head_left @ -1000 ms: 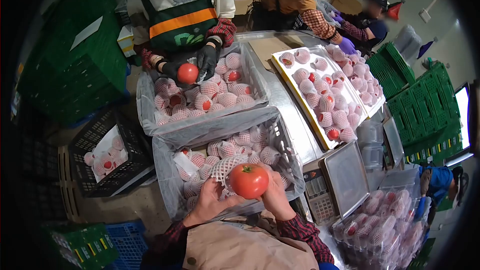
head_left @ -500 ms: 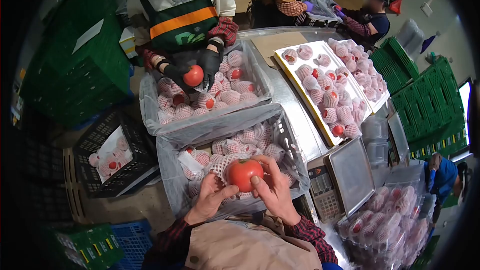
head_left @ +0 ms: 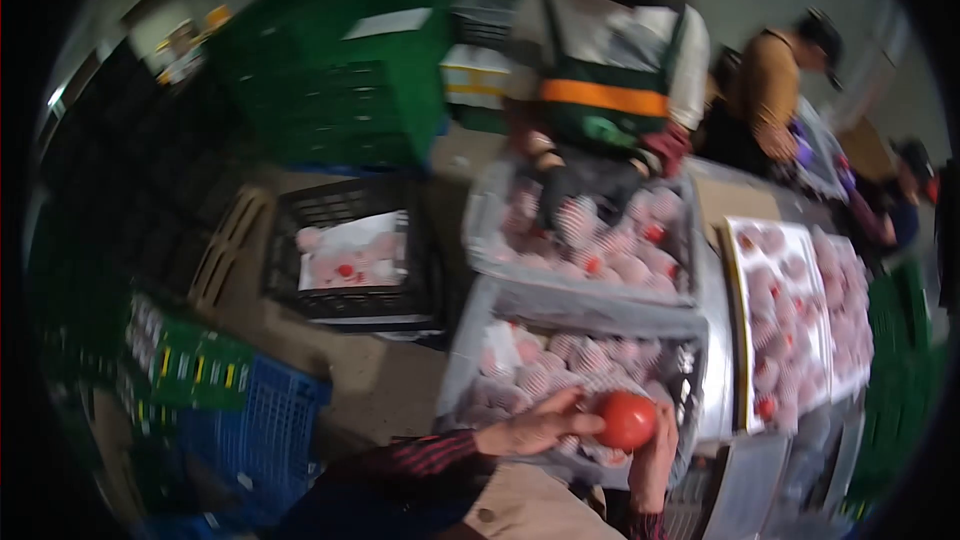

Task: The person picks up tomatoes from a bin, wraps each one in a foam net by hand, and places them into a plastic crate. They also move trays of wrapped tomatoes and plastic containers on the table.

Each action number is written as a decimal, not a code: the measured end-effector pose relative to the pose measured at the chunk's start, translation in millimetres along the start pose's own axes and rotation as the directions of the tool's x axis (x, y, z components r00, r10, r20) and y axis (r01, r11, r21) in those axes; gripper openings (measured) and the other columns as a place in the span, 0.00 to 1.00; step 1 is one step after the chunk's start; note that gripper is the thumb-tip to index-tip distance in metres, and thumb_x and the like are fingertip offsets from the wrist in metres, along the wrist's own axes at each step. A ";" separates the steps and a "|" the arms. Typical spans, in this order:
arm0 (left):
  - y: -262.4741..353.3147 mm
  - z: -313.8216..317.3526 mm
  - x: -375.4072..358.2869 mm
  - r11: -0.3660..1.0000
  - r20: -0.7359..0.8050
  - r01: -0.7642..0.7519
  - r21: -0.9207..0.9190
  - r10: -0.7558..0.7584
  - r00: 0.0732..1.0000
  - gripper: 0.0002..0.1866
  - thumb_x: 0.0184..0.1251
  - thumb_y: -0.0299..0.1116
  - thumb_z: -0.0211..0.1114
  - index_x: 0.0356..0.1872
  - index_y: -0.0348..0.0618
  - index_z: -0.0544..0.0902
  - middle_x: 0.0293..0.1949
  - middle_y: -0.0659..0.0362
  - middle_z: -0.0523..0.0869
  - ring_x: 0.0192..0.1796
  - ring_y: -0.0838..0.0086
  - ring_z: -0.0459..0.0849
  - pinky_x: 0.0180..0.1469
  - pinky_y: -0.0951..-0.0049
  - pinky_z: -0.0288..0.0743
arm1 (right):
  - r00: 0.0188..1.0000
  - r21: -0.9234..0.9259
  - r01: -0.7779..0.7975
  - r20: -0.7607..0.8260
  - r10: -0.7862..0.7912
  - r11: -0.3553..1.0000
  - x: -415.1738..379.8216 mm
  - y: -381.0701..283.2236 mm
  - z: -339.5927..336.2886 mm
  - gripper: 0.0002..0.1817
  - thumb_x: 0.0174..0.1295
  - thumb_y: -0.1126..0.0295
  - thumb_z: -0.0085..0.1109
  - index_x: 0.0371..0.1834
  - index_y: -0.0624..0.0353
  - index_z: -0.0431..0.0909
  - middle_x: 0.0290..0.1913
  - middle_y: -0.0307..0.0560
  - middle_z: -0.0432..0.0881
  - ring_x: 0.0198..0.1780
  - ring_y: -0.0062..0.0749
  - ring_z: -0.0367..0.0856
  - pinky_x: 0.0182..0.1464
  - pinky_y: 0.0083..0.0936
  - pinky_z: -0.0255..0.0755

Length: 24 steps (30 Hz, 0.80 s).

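A red tomato [head_left: 626, 421] is held over the nearer lined crate [head_left: 575, 302], with my right hand [head_left: 655, 445] closed around its right side. My left hand [head_left: 535, 425] is closed at the tomato's left, its thumb close to or touching the skin. A pale foam net [head_left: 600, 382] shows behind the left fingers, blurred; it seems pinched there. Below, the crate holds many net-wrapped tomatoes [head_left: 535, 378] and a white paper piece [head_left: 499, 348].
Across from me, a co-worker's black-gloved hands [head_left: 556, 195] handle a netted tomato [head_left: 577, 222] in another lined crate [head_left: 580, 275]. Trays of netted tomatoes [head_left: 775, 320] lie at right. A black crate [head_left: 350, 302] stands at left, beyond a blue crate [head_left: 265, 420].
My view has swung left, so the scene sits further right and is blurred. The tomato stays between my hands. The co-worker's bare tomato no longer shows; a netted one is at their hands.
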<state>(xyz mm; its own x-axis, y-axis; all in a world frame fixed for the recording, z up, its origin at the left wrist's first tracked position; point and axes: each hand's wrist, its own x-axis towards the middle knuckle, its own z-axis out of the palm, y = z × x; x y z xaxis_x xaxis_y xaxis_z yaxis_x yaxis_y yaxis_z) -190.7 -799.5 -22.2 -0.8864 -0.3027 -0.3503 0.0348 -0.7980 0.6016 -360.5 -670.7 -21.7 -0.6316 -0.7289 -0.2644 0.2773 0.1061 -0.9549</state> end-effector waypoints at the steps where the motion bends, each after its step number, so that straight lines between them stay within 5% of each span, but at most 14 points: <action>1: -21.8 -15.0 12.1 0.995 0.090 -0.018 -0.096 0.027 0.996 0.34 0.65 0.40 0.76 0.66 0.39 0.70 0.53 0.64 0.79 0.51 0.81 0.78 0.50 0.77 0.74 | 0.995 0.030 -0.030 0.100 0.027 0.999 1.1 30.5 -12.8 0.20 0.79 0.54 0.52 0.63 0.56 0.77 0.50 0.43 0.85 0.46 0.23 0.85 0.39 0.21 0.79; 2: -10.9 -1.0 4.1 0.978 0.118 0.020 -0.206 0.005 0.993 0.34 0.65 0.41 0.76 0.66 0.41 0.69 0.54 0.64 0.76 0.52 0.82 0.76 0.49 0.77 0.73 | 0.983 0.001 -0.152 0.106 0.151 0.988 -2.2 40.7 -10.9 0.21 0.77 0.55 0.54 0.62 0.58 0.77 0.57 0.44 0.84 0.56 0.30 0.84 0.57 0.32 0.80; 4: -7.2 -7.6 1.7 0.977 0.201 0.064 -0.202 -0.022 0.979 0.35 0.65 0.42 0.77 0.67 0.41 0.69 0.55 0.64 0.76 0.54 0.80 0.76 0.51 0.78 0.74 | 0.904 0.363 -0.426 0.151 0.399 0.829 -3.2 53.3 -4.8 0.21 0.77 0.53 0.55 0.62 0.56 0.78 0.55 0.43 0.85 0.52 0.31 0.86 0.56 0.31 0.81; 6: 13.7 -9.1 -15.6 0.978 0.220 0.038 -0.205 0.008 0.975 0.40 0.65 0.41 0.77 0.73 0.40 0.66 0.61 0.61 0.75 0.56 0.79 0.77 0.52 0.77 0.74 | 0.879 0.226 -0.477 0.118 0.462 0.849 3.6 35.6 1.2 0.20 0.77 0.56 0.57 0.61 0.58 0.77 0.52 0.44 0.86 0.48 0.33 0.87 0.54 0.30 0.82; 8: 28.4 -13.0 -33.1 0.977 0.090 -0.023 -0.213 0.043 0.995 0.42 0.65 0.40 0.77 0.74 0.38 0.64 0.65 0.58 0.72 0.60 0.75 0.77 0.55 0.78 0.75 | 0.998 0.282 -0.040 0.061 0.023 0.958 10.3 21.9 26.2 0.15 0.76 0.61 0.60 0.54 0.61 0.78 0.49 0.43 0.85 0.45 0.31 0.87 0.51 0.27 0.81; 10: 17.9 -41.7 -27.1 0.983 0.058 -0.116 -0.145 0.125 0.990 0.43 0.64 0.39 0.77 0.76 0.38 0.64 0.69 0.57 0.69 0.67 0.72 0.74 0.62 0.74 0.75 | 0.979 0.104 0.155 0.114 -0.167 0.982 7.7 -11.9 46.5 0.07 0.72 0.72 0.64 0.41 0.62 0.76 0.42 0.43 0.83 0.42 0.21 0.82 0.50 0.23 0.75; 11: 21.3 -48.9 -30.5 0.956 0.006 -0.272 0.106 0.273 0.962 0.41 0.63 0.40 0.78 0.74 0.40 0.68 0.69 0.57 0.71 0.69 0.71 0.74 0.64 0.71 0.76 | 0.951 -0.048 0.254 0.193 -0.241 0.966 4.3 -17.9 51.0 0.07 0.70 0.73 0.65 0.41 0.63 0.77 0.41 0.43 0.83 0.41 0.21 0.81 0.48 0.22 0.75; 13: 29.6 -62.9 -37.2 0.681 0.027 -0.493 0.541 0.572 0.820 0.34 0.63 0.37 0.78 0.70 0.46 0.75 0.67 0.59 0.74 0.70 0.71 0.74 0.68 0.67 0.75 | 0.912 -0.282 0.308 0.358 -0.198 0.909 -11.8 -33.9 72.4 0.07 0.65 0.77 0.69 0.40 0.65 0.79 0.39 0.42 0.81 0.39 0.21 0.80 0.44 0.22 0.77; 14: 23.8 -79.3 -35.4 0.587 0.043 -0.546 0.598 0.656 0.753 0.33 0.63 0.34 0.78 0.69 0.46 0.76 0.67 0.60 0.75 0.69 0.71 0.76 0.70 0.67 0.74 | 0.777 -0.188 0.480 0.545 -0.316 0.857 -11.9 -44.4 92.2 0.05 0.66 0.78 0.69 0.41 0.67 0.82 0.39 0.43 0.83 0.39 0.22 0.82 0.43 0.22 0.78; 16: 24.0 -99.1 -43.8 0.809 -0.232 -0.509 0.294 0.577 0.783 0.29 0.64 0.32 0.76 0.66 0.48 0.77 0.64 0.61 0.76 0.66 0.71 0.77 0.67 0.66 0.78 | 0.775 -0.193 0.233 0.629 -0.062 0.953 -15.6 -43.0 95.3 0.05 0.67 0.78 0.68 0.41 0.68 0.83 0.39 0.45 0.86 0.39 0.24 0.84 0.45 0.22 0.78; 19: 53.6 -142.5 -58.4 0.733 -0.601 -0.650 0.203 0.617 0.508 0.27 0.69 0.34 0.72 0.66 0.50 0.73 0.60 0.60 0.77 0.60 0.70 0.81 0.56 0.65 0.85 | 0.767 -0.258 0.223 0.641 -0.005 0.940 -2.4 -27.6 83.1 0.09 0.72 0.73 0.63 0.51 0.65 0.83 0.46 0.44 0.87 0.42 0.22 0.86 0.44 0.20 0.80; 20: 71.4 -160.4 -65.4 0.697 -0.656 -0.697 0.167 0.606 0.449 0.28 0.73 0.35 0.70 0.70 0.49 0.69 0.61 0.58 0.77 0.58 0.68 0.83 0.58 0.65 0.85 | 0.848 -0.253 0.076 0.525 0.071 0.964 -3.7 -24.0 78.6 0.06 0.72 0.78 0.62 0.48 0.69 0.83 0.41 0.43 0.88 0.41 0.21 0.86 0.44 0.20 0.80; 22: 87.3 -199.9 -74.3 0.620 -0.719 -0.694 0.365 0.662 0.214 0.28 0.76 0.36 0.67 0.72 0.44 0.68 0.63 0.57 0.77 0.57 0.66 0.84 0.59 0.66 0.84 | 0.897 -0.224 -0.002 0.430 0.100 0.975 0.8 -16.5 63.1 0.06 0.73 0.77 0.61 0.48 0.68 0.83 0.40 0.41 0.88 0.42 0.20 0.86 0.45 0.20 0.80; 24: 102.5 -217.2 -80.4 0.663 -0.689 -0.540 0.519 0.698 0.195 0.27 0.76 0.32 0.66 0.71 0.38 0.70 0.64 0.56 0.79 0.56 0.67 0.84 0.58 0.69 0.83 | 0.946 -0.225 -0.055 0.299 0.123 0.973 -0.5 -10.9 40.1 0.06 0.74 0.75 0.62 0.48 0.66 0.83 0.41 0.39 0.88 0.41 0.17 0.83 0.45 0.19 0.78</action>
<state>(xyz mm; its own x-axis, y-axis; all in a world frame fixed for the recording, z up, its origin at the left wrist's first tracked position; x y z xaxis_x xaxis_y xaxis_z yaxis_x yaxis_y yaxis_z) -15.5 -970.1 -88.4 0.1696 -0.9752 -0.1425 0.2619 -0.0948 0.9604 -334.2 -698.6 -5.7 -0.3473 -0.8788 -0.3273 0.1413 0.2960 -0.9447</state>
